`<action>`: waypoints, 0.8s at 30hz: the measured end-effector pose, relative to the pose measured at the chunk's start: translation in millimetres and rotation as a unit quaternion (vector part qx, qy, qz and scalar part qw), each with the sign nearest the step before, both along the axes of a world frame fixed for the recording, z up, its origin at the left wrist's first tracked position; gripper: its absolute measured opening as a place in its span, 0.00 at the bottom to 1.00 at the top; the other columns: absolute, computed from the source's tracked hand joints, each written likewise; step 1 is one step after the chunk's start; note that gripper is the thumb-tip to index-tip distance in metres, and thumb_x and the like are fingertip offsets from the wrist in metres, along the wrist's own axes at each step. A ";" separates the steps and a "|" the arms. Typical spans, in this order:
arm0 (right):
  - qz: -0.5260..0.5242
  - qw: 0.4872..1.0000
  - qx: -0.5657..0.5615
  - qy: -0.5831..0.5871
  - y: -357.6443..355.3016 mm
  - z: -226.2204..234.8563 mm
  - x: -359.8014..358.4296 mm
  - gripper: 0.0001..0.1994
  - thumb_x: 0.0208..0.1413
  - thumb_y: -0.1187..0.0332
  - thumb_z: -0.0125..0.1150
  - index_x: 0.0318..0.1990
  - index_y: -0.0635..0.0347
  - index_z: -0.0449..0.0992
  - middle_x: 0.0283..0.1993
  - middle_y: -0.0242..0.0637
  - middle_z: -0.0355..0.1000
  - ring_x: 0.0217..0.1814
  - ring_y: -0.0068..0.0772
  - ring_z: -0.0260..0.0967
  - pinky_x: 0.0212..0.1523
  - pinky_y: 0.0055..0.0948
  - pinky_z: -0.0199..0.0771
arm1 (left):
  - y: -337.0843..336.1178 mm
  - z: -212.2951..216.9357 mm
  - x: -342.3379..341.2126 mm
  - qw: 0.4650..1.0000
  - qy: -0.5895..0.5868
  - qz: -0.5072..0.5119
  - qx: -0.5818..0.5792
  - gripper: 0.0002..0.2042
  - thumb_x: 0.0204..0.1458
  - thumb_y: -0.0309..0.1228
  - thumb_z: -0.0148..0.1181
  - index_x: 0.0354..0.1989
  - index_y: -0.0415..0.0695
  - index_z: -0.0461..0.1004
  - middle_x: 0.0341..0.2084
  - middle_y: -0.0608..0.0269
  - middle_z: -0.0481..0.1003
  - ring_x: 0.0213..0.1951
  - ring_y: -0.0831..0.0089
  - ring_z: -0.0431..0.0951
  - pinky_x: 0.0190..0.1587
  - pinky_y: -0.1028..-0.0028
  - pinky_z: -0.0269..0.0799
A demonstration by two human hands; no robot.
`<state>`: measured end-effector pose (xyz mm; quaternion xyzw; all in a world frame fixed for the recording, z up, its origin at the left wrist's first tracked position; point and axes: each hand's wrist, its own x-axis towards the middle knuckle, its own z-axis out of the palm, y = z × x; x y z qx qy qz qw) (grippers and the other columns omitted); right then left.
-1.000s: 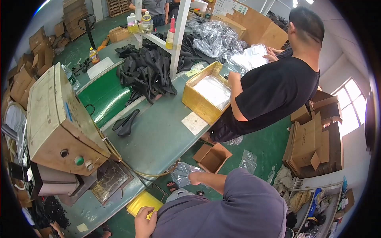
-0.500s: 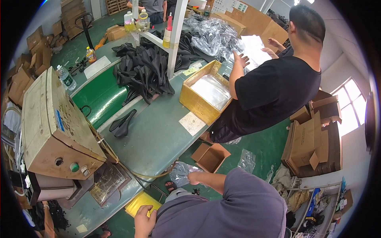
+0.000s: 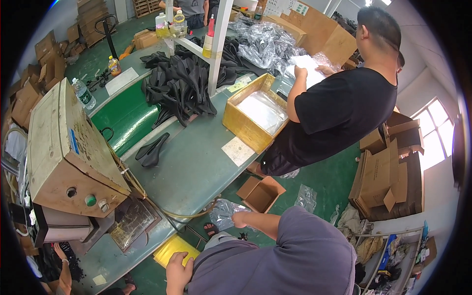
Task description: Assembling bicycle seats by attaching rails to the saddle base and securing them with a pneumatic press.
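The clear plastic bag (image 3: 223, 212) hangs just off the near edge of the table (image 3: 196, 167), pinched at its side by the right hand (image 3: 240, 219), fingers closed on the film so it stays off the floor. The left hand (image 3: 178, 268) rests beside a yellow sheet (image 3: 172, 248), fingers loosely curled, holding nothing (likely bracing). A lone black bike saddle (image 3: 152, 150) lies farther up the table.

The left hand (image 3: 178, 271) lies low and close to the body, palm down, fingers loosely spread and slightly curled. The right hand (image 3: 240, 219) reaches further forward, its forearm bare beyond a grey sleeve, fingers closed into a grip, wrist bent slightly inward.
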<state>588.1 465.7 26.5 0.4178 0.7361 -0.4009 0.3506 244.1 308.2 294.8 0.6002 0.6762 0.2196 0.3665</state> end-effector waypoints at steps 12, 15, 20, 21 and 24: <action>-0.010 0.999 0.031 -0.010 -57.0 5.4 -11.6 0.22 0.53 0.68 0.59 0.56 0.61 0.82 0.58 0.51 0.80 0.62 0.56 0.77 0.60 0.49 0.78 | -45.9 0.8 -23.2 0.999 0.025 -0.039 0.016 0.15 0.56 0.34 0.68 0.46 0.35 0.82 0.42 0.44 0.81 0.46 0.44 0.82 0.50 0.57 0.78; -0.009 0.999 0.041 0.002 -82.1 17.1 -21.3 0.22 0.53 0.68 0.59 0.55 0.62 0.82 0.57 0.52 0.80 0.61 0.57 0.77 0.60 0.50 0.78 | -64.4 -2.7 -34.8 0.998 0.035 -0.043 0.021 0.15 0.56 0.34 0.67 0.46 0.35 0.82 0.43 0.44 0.81 0.46 0.44 0.82 0.50 0.56 0.78; -0.025 0.999 0.044 0.009 -118.2 24.9 -33.0 0.22 0.52 0.68 0.59 0.55 0.62 0.82 0.57 0.53 0.80 0.61 0.57 0.77 0.60 0.50 0.77 | -100.1 -11.3 -53.2 0.998 0.038 -0.038 0.020 0.15 0.56 0.34 0.67 0.46 0.35 0.82 0.42 0.44 0.81 0.46 0.44 0.81 0.50 0.56 0.78; -0.018 0.999 0.041 0.000 -124.2 26.5 -35.2 0.22 0.53 0.67 0.59 0.55 0.62 0.82 0.57 0.53 0.80 0.61 0.57 0.77 0.60 0.50 0.77 | -108.1 -13.8 -57.1 0.998 0.045 -0.038 0.022 0.15 0.56 0.34 0.67 0.46 0.35 0.82 0.42 0.44 0.81 0.46 0.44 0.82 0.50 0.55 0.77; -0.019 0.999 0.046 -0.005 -139.9 29.8 -41.6 0.21 0.54 0.67 0.59 0.55 0.62 0.82 0.57 0.53 0.80 0.61 0.57 0.77 0.60 0.50 0.77 | -129.8 -21.0 -68.7 0.998 0.056 -0.038 0.021 0.15 0.56 0.34 0.68 0.45 0.36 0.82 0.42 0.44 0.81 0.46 0.44 0.82 0.51 0.55 0.77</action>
